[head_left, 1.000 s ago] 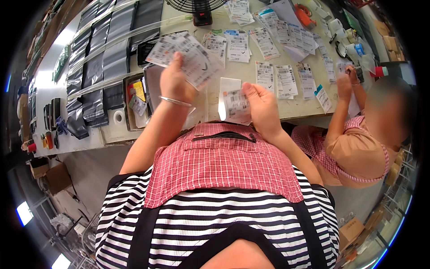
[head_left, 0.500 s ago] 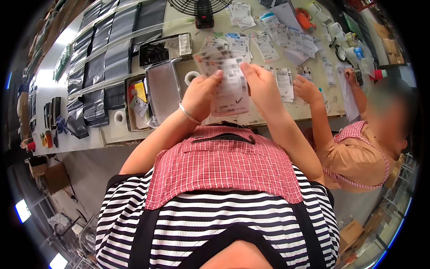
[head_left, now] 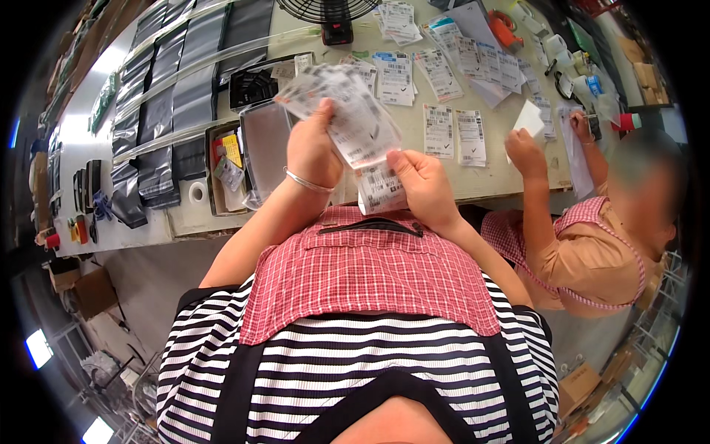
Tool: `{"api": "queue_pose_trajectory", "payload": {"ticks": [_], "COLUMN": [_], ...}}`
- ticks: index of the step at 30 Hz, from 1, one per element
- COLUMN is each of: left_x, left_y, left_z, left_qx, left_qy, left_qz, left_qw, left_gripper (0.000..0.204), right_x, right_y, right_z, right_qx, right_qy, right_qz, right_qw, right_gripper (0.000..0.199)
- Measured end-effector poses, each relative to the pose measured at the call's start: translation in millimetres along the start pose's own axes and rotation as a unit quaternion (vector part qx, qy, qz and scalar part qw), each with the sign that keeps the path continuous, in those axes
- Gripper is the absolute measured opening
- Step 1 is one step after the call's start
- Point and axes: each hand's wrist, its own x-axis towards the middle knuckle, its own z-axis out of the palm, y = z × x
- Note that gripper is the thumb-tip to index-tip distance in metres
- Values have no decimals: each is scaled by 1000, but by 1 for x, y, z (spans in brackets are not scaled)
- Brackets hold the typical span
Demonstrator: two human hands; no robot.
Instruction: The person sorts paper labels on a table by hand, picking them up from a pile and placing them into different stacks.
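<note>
My left hand (head_left: pixel 312 146) grips a fanned stack of white printed labels (head_left: pixel 342 103) above the near edge of the long pale table (head_left: pixel 185 218). My right hand (head_left: pixel 423 185) pinches one label slip (head_left: pixel 381 189) at the bottom of that stack, close to my chest. A thin bracelet circles my left wrist. I wear a red checked apron over a striped shirt. More printed labels (head_left: pixel 452 133) lie in rows on the table beyond my hands.
A co-worker (head_left: pixel 592 244) in a matching apron sits at my right, a hand (head_left: pixel 523 148) holding a white paper. Shallow metal trays (head_left: pixel 262 148) and dark grey mailer bags (head_left: pixel 174 111) lie left. A black fan (head_left: pixel 333 18) stands at the far edge.
My hands have come together and drawn toward my chest; the stack now rests in my left hand while my right pulls a slip downward. The co-worker has lifted a paper.
</note>
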Motion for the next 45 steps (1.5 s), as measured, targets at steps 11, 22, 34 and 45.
{"api": "queue_pose_trajectory", "payload": {"ticks": [11, 22, 34, 45], "left_x": [-14, -20, -4, 5], "left_y": [7, 0, 3, 24], "left_z": [-6, 0, 1, -16], "left_qx": [233, 295, 75, 333], "left_qy": [-127, -118, -55, -102], "left_qz": [-125, -54, -41, -15], "left_qw": [956, 947, 995, 937], "left_gripper": [39, 42, 35, 39], "right_x": [54, 51, 0, 38], "right_y": [-4, -11, 0, -12], "right_z": [-13, -10, -1, -7], "right_qx": [-57, -12, 17, -6], "right_qy": [103, 48, -30, 146], "right_qz": [-39, -11, 10, -64], "right_qw": [992, 999, 999, 987], "right_gripper": [33, 34, 36, 37]}}
